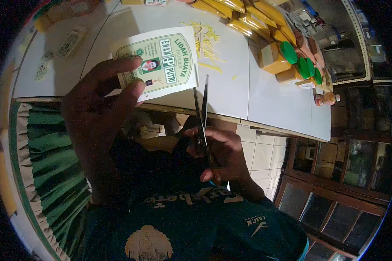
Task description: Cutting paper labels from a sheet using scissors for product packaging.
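Left hand: the left hand (101,102) pinches a green-and-white printed paper label (159,63) by its left side, thumb on top and fingers curled shut around the edge, lifting it above the table's near edge.
Right hand: the right hand (217,152) is closed through the handles of dark slim-bladed scissors (201,115), blades pointing up and away.
Scissors: the blades stand slightly apart, right at the label's right edge, close enough to touch it.
Table: a white flat tabletop (231,87) lies beyond the hands, with yellow paper trimmings (207,45) scattered just past the label.
Right side: amber jars with green round lids (287,56) stand in a row near the table's far right, yellow packets (248,17) beside them.
Left side: more printed labels (72,41) lie flat, well apart from the hands.
Below: green pleated cloth (52,156) hangs at the table's left; pale floor tiles (259,152) show underneath.
Hard to see: the scissor handles are buried in the fingers, and the frame's rim is dark and bent.
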`<state>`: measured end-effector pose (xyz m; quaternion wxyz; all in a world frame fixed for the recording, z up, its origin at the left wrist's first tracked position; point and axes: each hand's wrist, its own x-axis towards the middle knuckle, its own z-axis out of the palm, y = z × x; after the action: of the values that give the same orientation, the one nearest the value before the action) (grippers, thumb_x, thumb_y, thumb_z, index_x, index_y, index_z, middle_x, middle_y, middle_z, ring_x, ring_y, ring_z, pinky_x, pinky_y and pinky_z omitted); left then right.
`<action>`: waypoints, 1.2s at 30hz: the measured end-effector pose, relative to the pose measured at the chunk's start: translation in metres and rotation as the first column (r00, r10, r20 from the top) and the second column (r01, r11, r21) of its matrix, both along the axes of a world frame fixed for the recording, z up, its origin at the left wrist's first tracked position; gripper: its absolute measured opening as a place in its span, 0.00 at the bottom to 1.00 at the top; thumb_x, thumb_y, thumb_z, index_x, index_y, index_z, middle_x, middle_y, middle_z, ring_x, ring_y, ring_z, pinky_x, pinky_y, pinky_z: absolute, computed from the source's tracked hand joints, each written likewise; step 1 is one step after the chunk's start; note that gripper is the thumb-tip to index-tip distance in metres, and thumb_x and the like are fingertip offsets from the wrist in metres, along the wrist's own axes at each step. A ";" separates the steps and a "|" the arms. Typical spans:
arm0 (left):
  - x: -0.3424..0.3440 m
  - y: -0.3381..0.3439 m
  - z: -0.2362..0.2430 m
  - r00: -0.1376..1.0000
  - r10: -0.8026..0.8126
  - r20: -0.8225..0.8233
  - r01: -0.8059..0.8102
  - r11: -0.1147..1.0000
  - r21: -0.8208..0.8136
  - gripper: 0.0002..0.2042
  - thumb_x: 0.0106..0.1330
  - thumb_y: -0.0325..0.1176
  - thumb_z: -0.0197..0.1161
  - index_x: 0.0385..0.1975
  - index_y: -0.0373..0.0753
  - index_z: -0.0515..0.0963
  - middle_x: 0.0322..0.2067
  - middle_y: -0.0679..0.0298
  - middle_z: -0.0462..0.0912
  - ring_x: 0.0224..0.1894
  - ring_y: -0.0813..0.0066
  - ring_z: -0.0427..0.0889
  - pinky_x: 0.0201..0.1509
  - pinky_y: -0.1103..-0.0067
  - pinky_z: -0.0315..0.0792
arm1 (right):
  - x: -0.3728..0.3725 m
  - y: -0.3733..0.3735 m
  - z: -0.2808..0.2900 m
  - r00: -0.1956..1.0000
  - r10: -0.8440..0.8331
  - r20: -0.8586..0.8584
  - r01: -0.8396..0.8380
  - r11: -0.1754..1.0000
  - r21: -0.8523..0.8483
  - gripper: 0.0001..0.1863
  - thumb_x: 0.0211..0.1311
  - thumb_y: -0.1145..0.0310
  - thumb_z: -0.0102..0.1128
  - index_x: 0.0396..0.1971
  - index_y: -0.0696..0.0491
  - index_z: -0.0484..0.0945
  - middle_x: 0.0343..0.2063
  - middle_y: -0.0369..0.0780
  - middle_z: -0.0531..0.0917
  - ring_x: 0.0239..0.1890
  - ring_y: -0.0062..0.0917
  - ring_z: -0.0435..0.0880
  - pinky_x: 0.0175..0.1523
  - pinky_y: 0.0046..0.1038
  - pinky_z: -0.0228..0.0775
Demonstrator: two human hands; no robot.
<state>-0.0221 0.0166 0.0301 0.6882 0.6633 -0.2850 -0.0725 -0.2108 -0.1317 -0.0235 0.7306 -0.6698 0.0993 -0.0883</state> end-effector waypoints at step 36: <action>-0.007 -0.011 0.002 0.987 -0.102 -0.120 0.106 0.994 0.026 0.13 0.52 0.17 0.62 0.39 0.32 0.77 0.35 0.55 0.82 0.39 0.72 0.81 0.40 0.80 0.78 | 0.003 -0.004 0.001 0.998 -0.055 -0.004 0.055 0.998 0.033 0.37 0.29 0.67 0.78 0.46 0.59 0.73 0.40 0.46 0.79 0.31 0.24 0.81 0.34 0.24 0.75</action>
<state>-0.0289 0.0053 0.0323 0.6883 0.6531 -0.2766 -0.1522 -0.2080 -0.1352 -0.0225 0.7387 -0.6547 0.1202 -0.1060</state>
